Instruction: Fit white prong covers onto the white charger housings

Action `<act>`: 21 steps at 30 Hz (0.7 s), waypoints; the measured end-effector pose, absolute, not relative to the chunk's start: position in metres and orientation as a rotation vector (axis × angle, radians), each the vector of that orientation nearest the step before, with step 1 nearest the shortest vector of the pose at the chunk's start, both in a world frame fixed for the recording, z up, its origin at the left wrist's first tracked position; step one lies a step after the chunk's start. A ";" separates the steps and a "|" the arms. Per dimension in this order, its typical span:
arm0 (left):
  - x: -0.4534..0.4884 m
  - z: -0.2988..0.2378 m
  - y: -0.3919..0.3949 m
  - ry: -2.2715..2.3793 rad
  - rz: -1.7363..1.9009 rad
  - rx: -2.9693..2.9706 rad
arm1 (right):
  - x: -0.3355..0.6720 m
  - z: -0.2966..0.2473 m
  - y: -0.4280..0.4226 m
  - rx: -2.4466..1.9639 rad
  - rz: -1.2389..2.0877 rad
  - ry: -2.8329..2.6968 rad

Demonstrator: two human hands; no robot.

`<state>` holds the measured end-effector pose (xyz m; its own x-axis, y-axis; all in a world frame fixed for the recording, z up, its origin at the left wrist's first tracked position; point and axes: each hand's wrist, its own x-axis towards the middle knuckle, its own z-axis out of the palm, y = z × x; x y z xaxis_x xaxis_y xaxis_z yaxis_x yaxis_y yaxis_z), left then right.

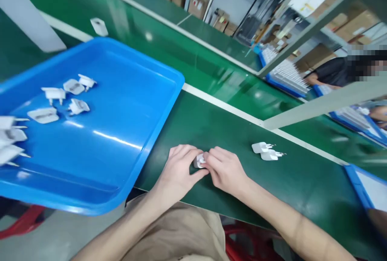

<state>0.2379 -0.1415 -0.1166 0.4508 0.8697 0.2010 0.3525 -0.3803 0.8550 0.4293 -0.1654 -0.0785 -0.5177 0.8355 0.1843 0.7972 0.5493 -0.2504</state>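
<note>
A small white charger block (pixel 198 161) is gripped between both hands above the green table. My left hand (pixel 178 168) is closed around its left side, thumb and fingers pressed on it. From the right, my right hand (pixel 225 170) pinches at the block's top; its bent fingers partly cover what lies there. Two white chargers with pin plugs (pixel 270 153) lie side by side on the table, to the right of my right hand. On the left is a blue tray (pixel 121 132) holding several white plug pieces with round pins (pixel 54 95).
Another white charger block (pixel 99 26) stands behind the tray. A pale rail and slanted posts (pixel 326 103) cross the table. At right is a blue-edged tray (pixel 359 184). Across the bench, a person in a dark sleeve (pixel 329 71) sits near trays of white parts (pixel 284 71).
</note>
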 end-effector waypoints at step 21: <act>0.235 -0.103 -0.145 1.141 0.735 1.747 | 0.494 -0.084 -0.190 -1.374 0.950 -1.548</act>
